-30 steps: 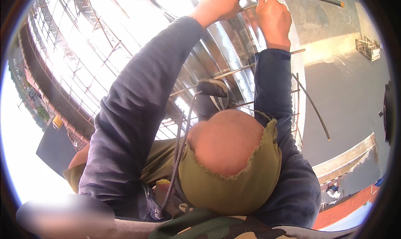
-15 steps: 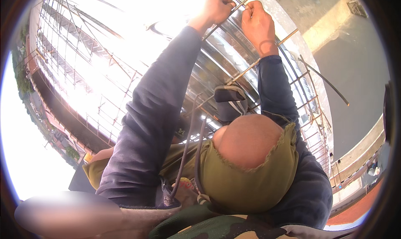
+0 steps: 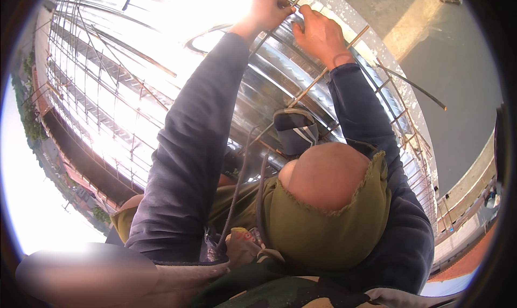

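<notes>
Both my arms reach far forward to a crossing of thin steel reinforcing bars. My left hand (image 3: 267,12) is closed, its fingertips at the end of a short rebar (image 3: 260,45); what they pinch is too small to make out. Just right of it is my right hand (image 3: 321,37), its thumb and forefinger apart and nothing visible between them. The forefinger comes close to the left fingertips at the crossing. Another rebar (image 3: 308,88) runs slantwise under my right wrist. Shiny ribbed metal sheeting (image 3: 269,76) lies beneath the bars.
My dark shoe (image 3: 295,129) and bent knee (image 3: 328,173) are below my hands. A loose rebar (image 3: 417,87) sticks out over the edge at right, above a grey concrete surface (image 3: 458,125) lower down. More rebar mesh (image 3: 102,81) spreads over the glaring sheets at left.
The view has shifted slightly, so both hands appear further left. My right thumb and forefinger have spread from their pinch at the crossing. My left hand stays at the bar.
</notes>
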A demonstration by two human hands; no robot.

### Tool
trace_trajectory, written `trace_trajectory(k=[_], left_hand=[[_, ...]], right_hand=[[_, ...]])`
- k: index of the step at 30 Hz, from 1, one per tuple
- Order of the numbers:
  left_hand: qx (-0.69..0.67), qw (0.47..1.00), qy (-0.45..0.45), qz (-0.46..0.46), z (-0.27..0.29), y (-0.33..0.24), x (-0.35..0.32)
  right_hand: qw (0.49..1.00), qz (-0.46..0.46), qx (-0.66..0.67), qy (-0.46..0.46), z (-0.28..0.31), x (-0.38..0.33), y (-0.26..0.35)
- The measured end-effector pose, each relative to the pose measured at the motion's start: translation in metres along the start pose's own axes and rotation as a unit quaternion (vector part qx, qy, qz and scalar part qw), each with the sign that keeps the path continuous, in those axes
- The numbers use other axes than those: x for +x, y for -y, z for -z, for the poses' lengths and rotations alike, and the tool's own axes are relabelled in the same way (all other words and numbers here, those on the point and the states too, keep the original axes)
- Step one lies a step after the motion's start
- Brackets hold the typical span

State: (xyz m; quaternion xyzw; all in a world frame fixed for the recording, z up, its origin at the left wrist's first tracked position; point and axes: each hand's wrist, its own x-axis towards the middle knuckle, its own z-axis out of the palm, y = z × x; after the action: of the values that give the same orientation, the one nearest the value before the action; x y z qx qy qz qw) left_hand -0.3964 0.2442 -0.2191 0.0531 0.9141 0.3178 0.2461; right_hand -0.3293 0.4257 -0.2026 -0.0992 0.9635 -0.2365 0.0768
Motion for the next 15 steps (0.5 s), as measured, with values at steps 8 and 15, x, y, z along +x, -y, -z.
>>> trace_trajectory(k=[8, 15], left_hand=[[-0.033, 0.999, 0.025, 0.010, -0.004, -0.006, -0.003], [-0.262, 0.957, 0.083, 0.094, -0.011, 0.031, 0.011]], right_hand=[[0.991, 0.060, 0.025, -0.115, 0.004, 0.015, -0.027], [0.986, 0.089, -0.055, -0.132, -0.022, 0.019, -0.008]])
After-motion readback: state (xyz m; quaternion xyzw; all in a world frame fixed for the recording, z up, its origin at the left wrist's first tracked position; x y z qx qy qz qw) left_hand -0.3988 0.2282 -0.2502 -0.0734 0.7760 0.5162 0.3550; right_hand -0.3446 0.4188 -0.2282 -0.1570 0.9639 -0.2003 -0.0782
